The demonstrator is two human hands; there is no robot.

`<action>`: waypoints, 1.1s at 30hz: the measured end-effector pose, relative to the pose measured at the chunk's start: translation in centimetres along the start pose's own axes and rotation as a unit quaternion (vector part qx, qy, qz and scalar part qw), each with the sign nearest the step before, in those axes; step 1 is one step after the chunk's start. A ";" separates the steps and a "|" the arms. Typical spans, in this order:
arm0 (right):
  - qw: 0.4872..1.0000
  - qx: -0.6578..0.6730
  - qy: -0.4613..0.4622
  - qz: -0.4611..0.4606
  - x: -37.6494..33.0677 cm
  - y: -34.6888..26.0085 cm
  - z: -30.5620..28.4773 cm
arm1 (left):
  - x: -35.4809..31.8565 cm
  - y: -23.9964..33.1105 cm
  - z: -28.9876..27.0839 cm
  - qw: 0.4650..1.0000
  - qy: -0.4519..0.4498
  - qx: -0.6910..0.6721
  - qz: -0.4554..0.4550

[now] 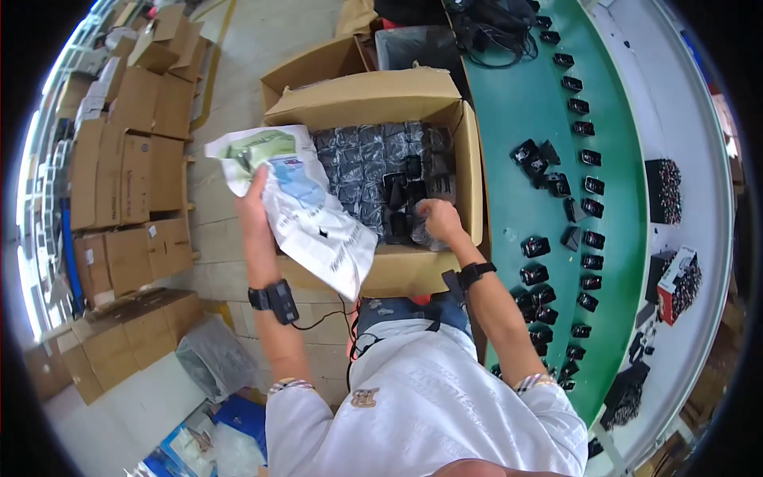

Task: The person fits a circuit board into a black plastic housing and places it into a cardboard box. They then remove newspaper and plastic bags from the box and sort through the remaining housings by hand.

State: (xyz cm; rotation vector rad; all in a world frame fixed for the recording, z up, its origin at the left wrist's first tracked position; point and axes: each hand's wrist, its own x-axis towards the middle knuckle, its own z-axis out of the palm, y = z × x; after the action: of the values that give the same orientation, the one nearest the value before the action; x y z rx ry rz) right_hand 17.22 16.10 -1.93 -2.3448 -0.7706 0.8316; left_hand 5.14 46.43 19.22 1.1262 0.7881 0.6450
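Note:
My left hand (256, 195) is closed on the edge of a large white plastic bag (298, 199) with green and blue print, which hangs over the left side of an open cardboard box (470, 171). Inside that box, rows of black parts wrapped in clear plastic (358, 163) are packed tightly. A few black parts (405, 191) without visible wrapping lie on top near the middle. My right hand (439, 218) is closed at the box's near right corner, gripping a crumpled clear plastic bag (425, 232). Whether a part sits in that bag is hidden.
A green workbench (509, 207) runs along the right, with black parts (534, 246) in rows and a heap of black cables (497, 32) at its far end. Stacked cartons (131, 175) stand at the left. A grey bin (417, 48) is behind the box.

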 end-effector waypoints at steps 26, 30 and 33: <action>0.829 0.482 -0.283 -0.031 -4.4 -14.5 10.7 | -17.5 4.9 -21.9 0.985 0.127 -0.063 0.102; 0.897 0.430 -0.094 0.030 -3.7 -27.0 15.2 | -13.7 -0.6 -34.1 0.979 0.188 -0.074 -0.023; 0.928 0.295 -0.044 -0.224 1.0 -34.1 21.6 | -12.2 -3.2 -47.1 0.971 0.232 0.046 0.035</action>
State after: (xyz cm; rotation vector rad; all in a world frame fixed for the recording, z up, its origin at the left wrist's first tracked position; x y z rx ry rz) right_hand -8.28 46.66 4.87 -1.5321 -0.8963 0.8212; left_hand -40.18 60.91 8.35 1.1029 1.1902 0.9596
